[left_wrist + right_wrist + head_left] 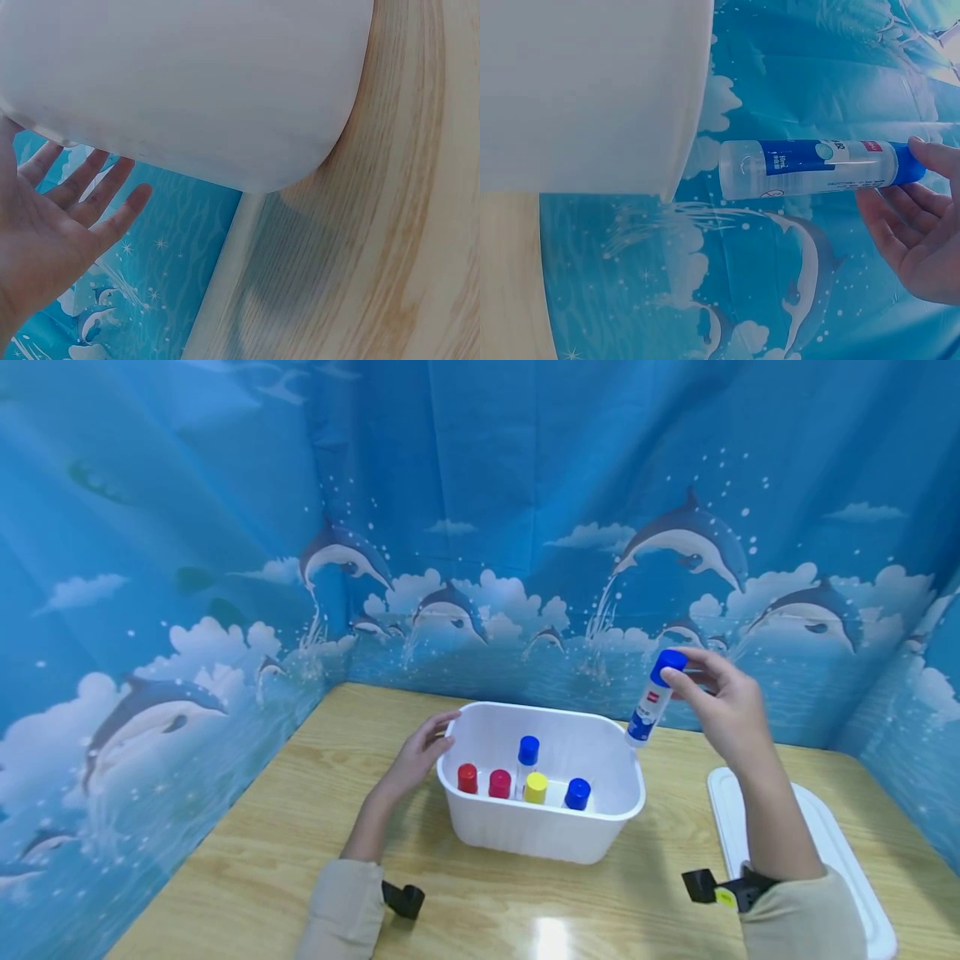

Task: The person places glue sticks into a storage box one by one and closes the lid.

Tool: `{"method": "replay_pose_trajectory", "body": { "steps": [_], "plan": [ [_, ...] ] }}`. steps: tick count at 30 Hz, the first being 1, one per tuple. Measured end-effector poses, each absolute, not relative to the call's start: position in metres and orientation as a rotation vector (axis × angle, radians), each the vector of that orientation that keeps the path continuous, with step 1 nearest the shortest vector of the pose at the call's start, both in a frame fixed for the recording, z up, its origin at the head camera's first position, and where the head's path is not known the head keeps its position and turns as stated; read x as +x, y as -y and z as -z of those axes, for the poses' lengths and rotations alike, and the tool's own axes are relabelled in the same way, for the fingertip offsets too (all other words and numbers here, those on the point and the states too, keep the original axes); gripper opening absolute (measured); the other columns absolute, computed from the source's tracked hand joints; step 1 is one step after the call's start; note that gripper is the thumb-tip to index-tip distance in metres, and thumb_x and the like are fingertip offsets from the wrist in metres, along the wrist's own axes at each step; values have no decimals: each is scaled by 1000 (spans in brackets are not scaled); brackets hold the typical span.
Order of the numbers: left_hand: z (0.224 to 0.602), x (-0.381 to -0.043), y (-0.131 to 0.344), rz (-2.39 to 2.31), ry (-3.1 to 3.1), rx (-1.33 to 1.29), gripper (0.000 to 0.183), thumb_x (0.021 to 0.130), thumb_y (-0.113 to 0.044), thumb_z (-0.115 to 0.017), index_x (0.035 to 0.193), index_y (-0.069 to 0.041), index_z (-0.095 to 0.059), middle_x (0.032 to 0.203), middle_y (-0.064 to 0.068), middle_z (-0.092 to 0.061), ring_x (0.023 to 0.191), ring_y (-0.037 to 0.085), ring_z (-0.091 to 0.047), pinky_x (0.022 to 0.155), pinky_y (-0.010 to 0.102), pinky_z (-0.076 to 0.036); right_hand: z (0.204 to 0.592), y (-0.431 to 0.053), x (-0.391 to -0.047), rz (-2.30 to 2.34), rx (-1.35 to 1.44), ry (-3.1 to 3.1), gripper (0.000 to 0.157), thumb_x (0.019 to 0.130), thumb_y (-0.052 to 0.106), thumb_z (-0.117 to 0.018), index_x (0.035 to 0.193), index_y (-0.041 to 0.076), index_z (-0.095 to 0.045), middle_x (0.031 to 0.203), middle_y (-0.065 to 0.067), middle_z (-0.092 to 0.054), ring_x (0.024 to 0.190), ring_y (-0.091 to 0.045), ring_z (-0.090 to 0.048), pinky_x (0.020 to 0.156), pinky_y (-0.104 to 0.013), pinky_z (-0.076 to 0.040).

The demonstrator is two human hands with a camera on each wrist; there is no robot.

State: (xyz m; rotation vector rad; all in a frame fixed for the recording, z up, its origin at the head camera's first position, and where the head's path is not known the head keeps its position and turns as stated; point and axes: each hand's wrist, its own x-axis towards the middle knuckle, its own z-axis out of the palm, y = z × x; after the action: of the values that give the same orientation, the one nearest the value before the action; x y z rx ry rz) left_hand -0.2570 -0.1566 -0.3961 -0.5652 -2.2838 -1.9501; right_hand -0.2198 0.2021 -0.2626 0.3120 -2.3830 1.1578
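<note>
My right hand pinches the blue cap of a clear liquid glue bottle between thumb and fingers. It hangs tilted, base downward, by the right rim of a white plastic bin. In the right wrist view the glue bottle shows its blue and white label. My left hand rests against the bin's left end, fingers at the rim; the left wrist view shows that hand with fingers spread and fairly straight. Inside the bin stand a blue-capped bottle and items with red, crimson, yellow and blue caps. The front wall hides their lower parts.
A white lid lies on the wooden table at the right, partly under my right forearm. A blue dolphin-print curtain closes off the table's back and sides. Black wrist cameras are strapped to both wrists.
</note>
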Motion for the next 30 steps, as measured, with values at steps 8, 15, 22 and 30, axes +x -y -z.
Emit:
{"method": "replay_pose_trajectory", "body": {
  "steps": [8, 15, 22, 30],
  "plan": [
    [396, -256, 158, 1951, 2291, -566, 41, 95, -10, -48, 133, 4, -41, 130, 27, -43, 115, 40, -45, 95, 44, -40, 264, -185, -218, -1187, 361, 2401, 49, 92, 37, -53, 129, 5, -51, 113, -13, -57, 97, -20, -56, 78, -23, -50],
    [394, -254, 157, 1962, 2296, -555, 42, 95, -10, -48, 134, 2, -40, 132, 25, -42, 117, 39, -44, 95, 43, -40, 272, -173, -219, -1231, 382, 2436, 51, 91, 39, -53, 130, 5, -50, 111, -14, -58, 98, -23, -55, 77, -21, -49],
    [395, -255, 157, 1950, 2311, -537, 42, 94, -11, -49, 134, -1, -42, 132, 22, -43, 117, 37, -45, 94, 43, -41, 282, -162, -221, -1279, 414, 2462, 51, 91, 39, -55, 129, 5, -51, 111, -14, -58, 100, -24, -55, 82, -36, -50],
    [395, -256, 157, 1952, 2336, -515, 42, 95, -14, -49, 135, -4, -42, 133, 21, -43, 117, 36, -45, 94, 43, -41, 298, -153, -227, -1319, 466, 2476, 49, 91, 38, -55, 127, 6, -52, 108, -14, -59, 97, -26, -57, 77, -38, -52]
  ]
}}
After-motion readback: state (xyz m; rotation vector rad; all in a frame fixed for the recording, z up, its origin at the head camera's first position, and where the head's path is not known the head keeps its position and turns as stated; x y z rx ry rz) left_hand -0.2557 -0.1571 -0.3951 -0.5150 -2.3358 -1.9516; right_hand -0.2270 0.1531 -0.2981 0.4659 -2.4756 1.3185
